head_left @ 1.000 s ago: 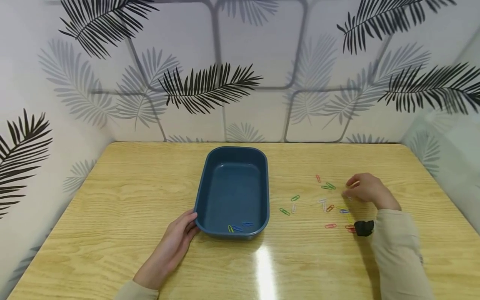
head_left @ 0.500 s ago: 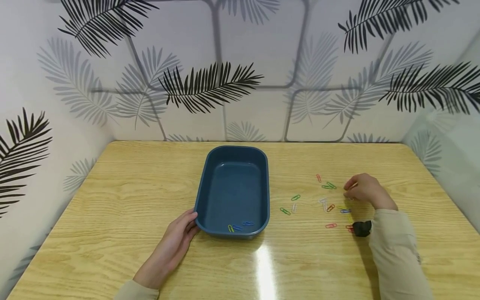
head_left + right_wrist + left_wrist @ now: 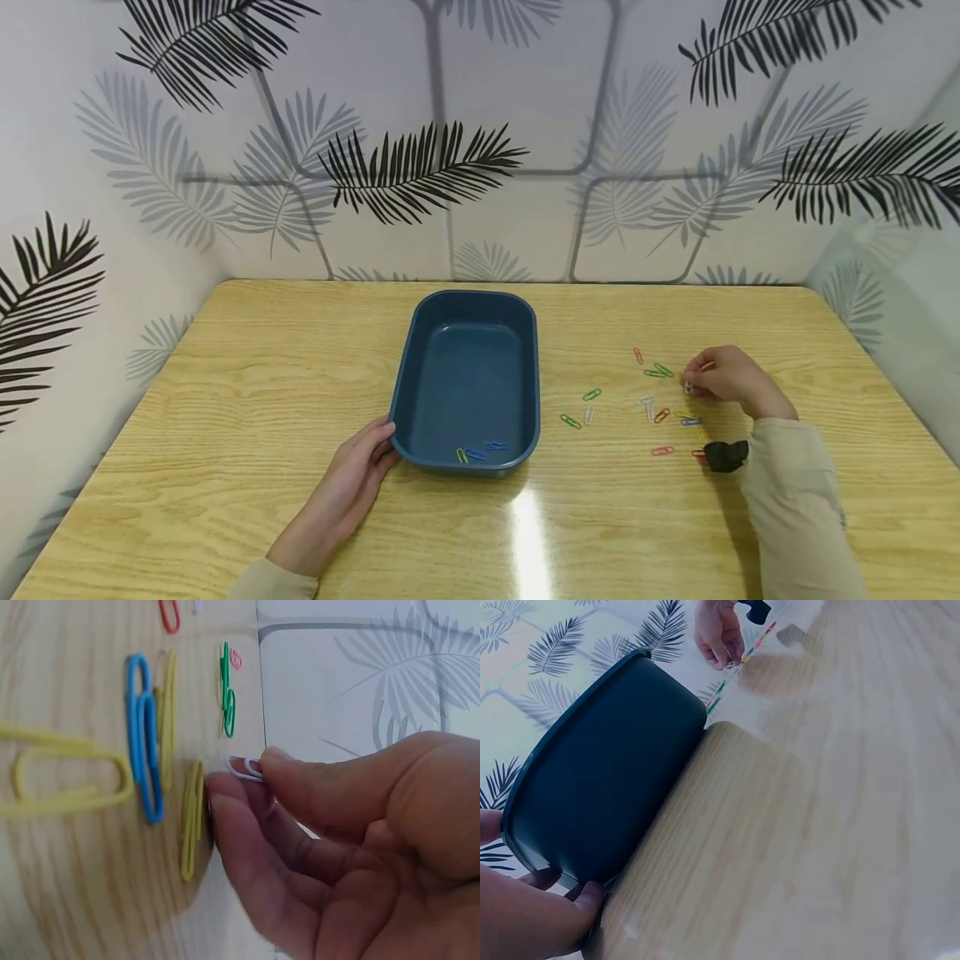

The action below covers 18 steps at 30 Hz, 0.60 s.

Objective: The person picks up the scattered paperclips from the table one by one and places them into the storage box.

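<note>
My left hand (image 3: 351,479) grips the near left corner of a dark blue plastic tray (image 3: 474,383), thumb at the rim and fingers against the outer wall. A yellow paper clip (image 3: 462,456) and blue paper clips (image 3: 496,447) lie at the tray's near end. Over the right part of the table, my right hand (image 3: 731,382) pinches a white paper clip (image 3: 246,769) between thumb and fingers. Just beside those fingers in the right wrist view are a yellow paper clip (image 3: 193,825) and a blue paper clip (image 3: 144,739).
Several loose paper clips are scattered between tray and right hand, among them a green one (image 3: 571,422), a white one (image 3: 588,414) and a pink one (image 3: 663,451). A leaf-patterned wall covering (image 3: 510,225) stands behind the wooden table (image 3: 285,358).
The white paper clip now shows between my right thumb and fingers, just off its earlier place on the table. My left hand and the tray keep their place.
</note>
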Available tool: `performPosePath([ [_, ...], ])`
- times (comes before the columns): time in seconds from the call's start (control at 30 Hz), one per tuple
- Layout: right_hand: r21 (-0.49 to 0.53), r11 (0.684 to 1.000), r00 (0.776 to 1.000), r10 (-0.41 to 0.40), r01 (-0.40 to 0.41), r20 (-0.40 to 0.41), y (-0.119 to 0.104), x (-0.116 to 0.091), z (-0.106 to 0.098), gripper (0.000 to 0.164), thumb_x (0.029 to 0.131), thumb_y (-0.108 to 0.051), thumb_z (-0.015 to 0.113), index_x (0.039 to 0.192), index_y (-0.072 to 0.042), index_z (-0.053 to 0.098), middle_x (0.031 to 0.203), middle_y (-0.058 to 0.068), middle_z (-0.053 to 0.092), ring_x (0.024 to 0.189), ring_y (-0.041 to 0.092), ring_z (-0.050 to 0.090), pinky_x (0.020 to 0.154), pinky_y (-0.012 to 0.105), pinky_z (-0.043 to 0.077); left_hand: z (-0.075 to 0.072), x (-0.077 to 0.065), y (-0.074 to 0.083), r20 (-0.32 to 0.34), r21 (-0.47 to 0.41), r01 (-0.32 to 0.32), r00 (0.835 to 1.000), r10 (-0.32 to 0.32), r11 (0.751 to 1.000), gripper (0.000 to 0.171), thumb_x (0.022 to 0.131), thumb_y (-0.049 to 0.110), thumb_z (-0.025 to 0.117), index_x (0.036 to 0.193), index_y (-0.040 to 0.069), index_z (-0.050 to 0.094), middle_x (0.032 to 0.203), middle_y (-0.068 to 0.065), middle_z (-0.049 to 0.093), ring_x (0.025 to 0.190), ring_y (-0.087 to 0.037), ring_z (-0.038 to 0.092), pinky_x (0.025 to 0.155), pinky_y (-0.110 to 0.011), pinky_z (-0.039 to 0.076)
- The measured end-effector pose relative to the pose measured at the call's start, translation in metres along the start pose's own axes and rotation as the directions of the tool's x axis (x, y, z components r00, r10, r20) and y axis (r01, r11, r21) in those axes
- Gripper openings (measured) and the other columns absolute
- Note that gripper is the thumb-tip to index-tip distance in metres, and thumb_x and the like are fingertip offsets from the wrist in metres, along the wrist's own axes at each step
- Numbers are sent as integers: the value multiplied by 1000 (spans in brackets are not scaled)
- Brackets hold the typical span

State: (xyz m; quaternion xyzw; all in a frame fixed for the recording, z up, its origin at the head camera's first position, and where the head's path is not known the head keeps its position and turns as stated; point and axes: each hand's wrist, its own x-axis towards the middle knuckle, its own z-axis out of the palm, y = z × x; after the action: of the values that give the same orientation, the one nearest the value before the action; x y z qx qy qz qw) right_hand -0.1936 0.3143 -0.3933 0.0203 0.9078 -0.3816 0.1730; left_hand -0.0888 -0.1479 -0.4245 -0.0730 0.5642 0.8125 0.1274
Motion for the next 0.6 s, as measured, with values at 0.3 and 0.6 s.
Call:
performPosePath([
  [0.3, 52, 998, 999, -29, 31, -41, -4, 1, 4, 21, 97, -1, 53, 105, 19, 54, 85, 13, 61, 71, 14, 62, 64, 27, 57, 0, 0, 0, 5, -6, 5, 1000, -5, 1000, 45, 102, 12, 40, 140, -12, 36, 141, -20, 38, 121, -19, 45, 101, -27, 41],
  [0.6, 26, 997, 997, -66, 67, -26, -17, 4, 18, 19, 96, -2, 54, 103, 16, 56, 83, 11, 63, 69, 12, 60, 59, 26, 54, 1, 0, 1, 11, -5, 6, 1000, -6, 1000, 45, 102, 12, 39, 140, -12, 35, 143, -21, 36, 124, -20, 43, 103, -28, 39],
])
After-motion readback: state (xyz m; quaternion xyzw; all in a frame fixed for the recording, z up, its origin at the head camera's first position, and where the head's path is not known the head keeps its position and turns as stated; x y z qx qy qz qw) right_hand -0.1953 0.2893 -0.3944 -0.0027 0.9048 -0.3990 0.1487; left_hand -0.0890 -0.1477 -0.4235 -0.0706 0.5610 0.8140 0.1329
